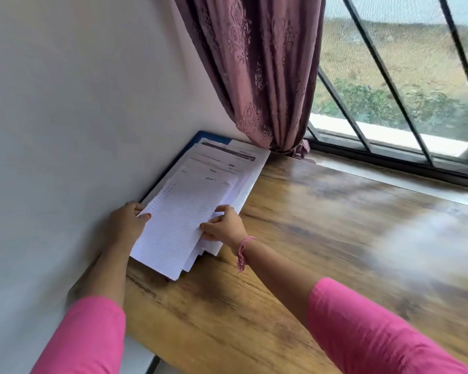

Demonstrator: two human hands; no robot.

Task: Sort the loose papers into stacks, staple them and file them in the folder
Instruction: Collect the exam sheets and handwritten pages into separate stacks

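Note:
A loose, uneven pile of white printed and lined papers (189,206) lies on a blue folder (197,136) against the wall at the left edge of the wooden table (322,238). Only the folder's far corner and left edge show from under the sheets. My left hand (127,220) grips the left edge of the top sheets, thumb on top. My right hand (223,225) pinches the right edge of the same sheets, thumb on the paper. No stapler is in view.
A white wall (79,117) runs close along the table's left side. A mauve patterned curtain (260,76) hangs down to the far corner behind the folder. A barred window (403,90) lines the far edge.

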